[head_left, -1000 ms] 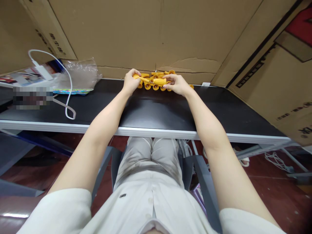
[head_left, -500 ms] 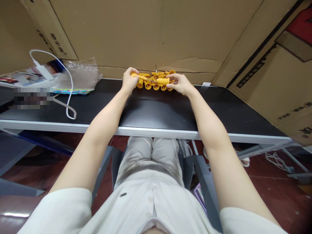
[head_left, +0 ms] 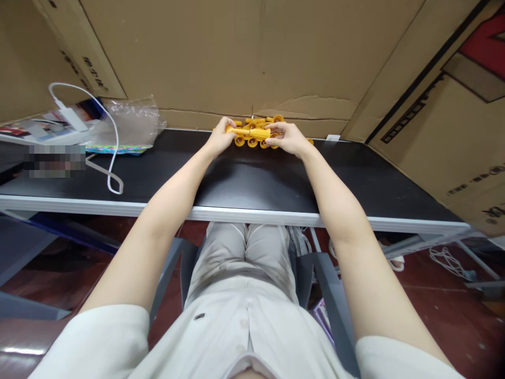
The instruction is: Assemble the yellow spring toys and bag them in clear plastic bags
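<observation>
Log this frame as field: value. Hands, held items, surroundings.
left hand: grips yellow stick
right hand: grips yellow tube
stick/tube: roughly in line; whether joined, cannot tell
beyond them: yellow pieces, several with round open ends
surface: black table
table's left part: clear bag
backdrop: cardboard

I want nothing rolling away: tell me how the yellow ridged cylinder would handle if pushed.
The yellow ridged cylinder may roll, being rounded. Its ridges probably make it less slippery. Its plastic look suggests it is stiff and light.
</observation>
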Demonstrator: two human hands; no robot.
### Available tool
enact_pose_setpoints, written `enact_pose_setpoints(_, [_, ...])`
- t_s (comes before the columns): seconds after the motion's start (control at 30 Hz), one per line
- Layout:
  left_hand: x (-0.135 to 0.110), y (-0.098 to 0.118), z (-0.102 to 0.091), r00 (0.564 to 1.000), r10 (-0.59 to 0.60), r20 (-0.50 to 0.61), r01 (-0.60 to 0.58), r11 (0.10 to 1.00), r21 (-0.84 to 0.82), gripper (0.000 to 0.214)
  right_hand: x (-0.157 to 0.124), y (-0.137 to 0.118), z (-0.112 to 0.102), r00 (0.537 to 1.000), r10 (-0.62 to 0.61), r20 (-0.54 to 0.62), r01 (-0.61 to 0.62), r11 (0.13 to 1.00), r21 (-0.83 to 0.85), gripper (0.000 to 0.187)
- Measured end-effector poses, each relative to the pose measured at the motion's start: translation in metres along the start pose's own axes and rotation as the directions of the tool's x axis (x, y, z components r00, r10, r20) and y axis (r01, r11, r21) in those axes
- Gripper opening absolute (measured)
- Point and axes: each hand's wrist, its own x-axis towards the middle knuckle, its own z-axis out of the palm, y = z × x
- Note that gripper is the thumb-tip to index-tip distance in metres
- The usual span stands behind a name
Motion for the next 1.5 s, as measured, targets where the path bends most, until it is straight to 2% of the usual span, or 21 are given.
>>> enact_pose_setpoints(0.13, [-0.011,0.013,-0.01,0.981,-0.134,0.139,0.099,0.967,0.233,0.026,0.0,0.002,-0.002,1.0,-0.001,0.007,0.001,1.0,-0.03,0.049])
enact_pose_setpoints(0.23, [-0.017,0.026,-0.016,0.969,-0.156,0.192,0.085,0.939,0.332,0.027,0.001,0.004,-0.003,1.0,-0.015,0.016,0.016,0.997,-0.072,0.052])
enact_pose_setpoints(0.33, [-0.019,0.036,-0.018,0.969,-0.155,0.193,0.075,0.928,0.365,0.026,0.002,0.005,-0.003,1.0,-0.026,0.016,0.028,0.994,-0.107,0.055])
enact_pose_setpoints(0.57, [-0.019,0.035,-0.022,0.984,-0.089,0.152,0.037,0.947,0.318,0.021,-0.001,-0.001,-0.005,1.0,-0.023,0.016,0.025,0.99,-0.141,0.053])
enact_pose_setpoints(0.8, [-0.014,0.024,-0.022,0.995,-0.014,0.096,-0.013,0.959,0.284,0.029,-0.007,-0.006,-0.003,0.996,0.072,0.044,-0.074,0.997,0.022,0.041])
enact_pose_setpoints(0.97, [-0.013,0.025,-0.019,0.998,-0.003,0.063,-0.01,0.979,0.204,0.024,-0.008,-0.014,0.003,0.983,0.181,0.039,-0.185,0.969,0.163,0.056])
enact_pose_setpoints(1.1, [-0.014,0.023,-0.018,0.999,0.018,0.051,-0.026,0.984,0.175,0.023,-0.007,-0.016,0.006,0.972,0.231,0.045,-0.236,0.955,0.178,0.061])
enact_pose_setpoints(1.2, [-0.013,0.022,-0.016,0.999,-0.014,0.04,0.007,0.987,0.163,0.02,-0.008,-0.018,0.005,0.96,0.27,0.068,-0.278,0.946,0.167,0.066])
enact_pose_setpoints(1.27, [-0.012,0.022,-0.015,0.999,-0.026,0.037,0.02,0.988,0.153,0.017,-0.01,-0.02,0.002,0.961,0.266,0.077,-0.276,0.945,0.176,0.063])
enact_pose_setpoints(1.37, [-0.011,0.023,-0.014,0.999,-0.016,0.044,0.01,0.991,0.134,0.016,-0.013,-0.023,-0.001,0.975,0.208,0.074,-0.218,0.956,0.195,0.049])
enact_pose_setpoints(1.5, [-0.013,0.027,-0.015,0.999,-0.01,0.04,0.004,0.989,0.149,0.018,-0.015,-0.025,-0.003,0.987,0.158,0.033,-0.162,0.971,0.173,0.049])
